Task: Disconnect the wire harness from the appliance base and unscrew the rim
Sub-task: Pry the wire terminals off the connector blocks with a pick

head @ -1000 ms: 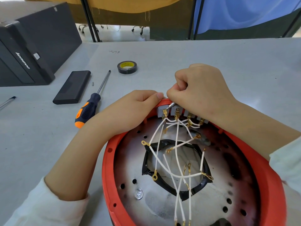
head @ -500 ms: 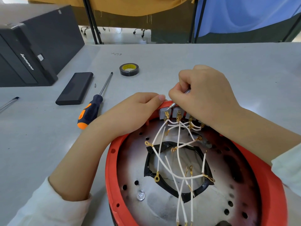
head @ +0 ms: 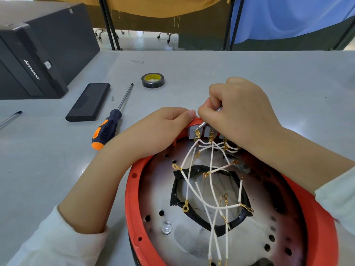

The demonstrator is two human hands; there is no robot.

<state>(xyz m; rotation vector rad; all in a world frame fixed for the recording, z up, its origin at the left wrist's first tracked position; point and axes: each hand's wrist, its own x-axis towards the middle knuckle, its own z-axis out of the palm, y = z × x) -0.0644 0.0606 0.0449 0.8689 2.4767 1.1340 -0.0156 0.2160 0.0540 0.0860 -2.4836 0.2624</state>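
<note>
The appliance base (head: 192, 240) lies upside down in front of me, a scorched metal plate inside an orange-red rim (head: 132, 191). White wires (head: 209, 187) with gold ring terminals cross the plate and run up to a grey terminal block (head: 193, 132) at the far rim. My left hand (head: 153, 131) grips the rim beside that block, fingers curled over the edge. My right hand (head: 236, 112) is fisted round a thin metal tool (head: 202, 125) whose tip touches the block's top.
An orange and black screwdriver (head: 109, 127) lies left of the base, with a flat black case (head: 88, 101) and a small loose screw beside it. A black tape roll (head: 153, 80) sits farther back. A black computer tower (head: 32, 54) stands at far left.
The whole scene slid down and right in view as my head shifted. My right hand tilted a little, showing more of the thin tool at the terminal block. Left hand keeps its grip.
</note>
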